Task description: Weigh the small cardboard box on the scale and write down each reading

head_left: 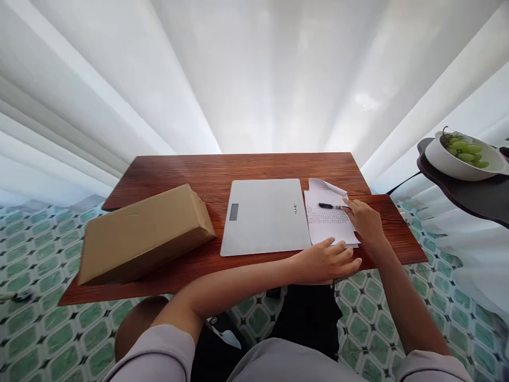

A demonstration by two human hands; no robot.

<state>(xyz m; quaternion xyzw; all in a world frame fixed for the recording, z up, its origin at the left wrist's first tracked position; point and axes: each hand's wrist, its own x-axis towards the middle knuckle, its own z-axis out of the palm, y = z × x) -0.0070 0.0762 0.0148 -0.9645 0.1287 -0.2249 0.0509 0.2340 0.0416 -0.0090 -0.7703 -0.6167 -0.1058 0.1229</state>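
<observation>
Stretched across the front edge of the wooden table, my left hand (328, 260) has its fingers spread and holds nothing; it is just below the paper. My right hand (365, 222) is at the right side of the written paper sheets (328, 231), with thumb and fingers closed at the right end of a black-and-clear pen (326, 205). The pen points left above the handwriting. A curled corner shows at the top of the sheets. Left of them lies a flat silver digital scale (264, 215) with a small grey display, its lower right corner close to my left hand.
A closed brown cardboard box (143, 231) stands on the left of the table (246, 165). At the far right, a white bowl (449, 162) of green grapes (465, 148) rests on a dark stand (477, 193). White curtains hang behind; the floor is green-tiled.
</observation>
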